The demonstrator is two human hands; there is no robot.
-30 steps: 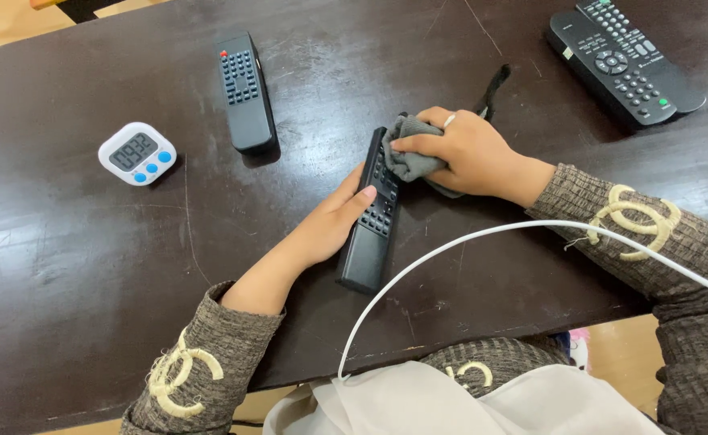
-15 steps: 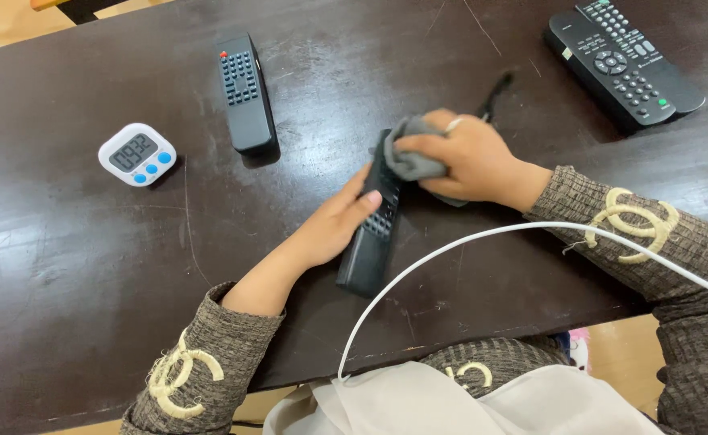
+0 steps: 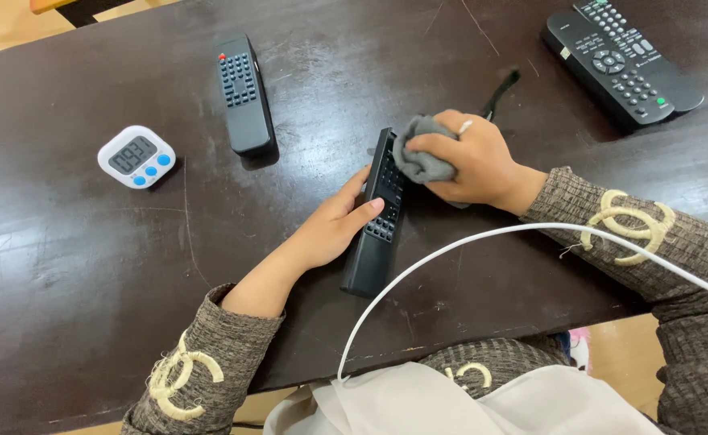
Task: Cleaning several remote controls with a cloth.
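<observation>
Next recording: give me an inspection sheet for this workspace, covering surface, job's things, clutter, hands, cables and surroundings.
Surface: dark table, scratched and scuffed.
Job's things: slim black remote lying on the table near the front edge; grey cloth bunched against its upper end.
Clutter: second black remote further back; wide black remote at the far right corner; white digital timer with blue buttons at the left.
Hands: left hand steadies the slim remote from its left side; right hand grips the cloth.
Cables: white cable arcs over the front edge; a black strap lies behind the right hand.
Surroundings: light floor beyond the table edges.
</observation>
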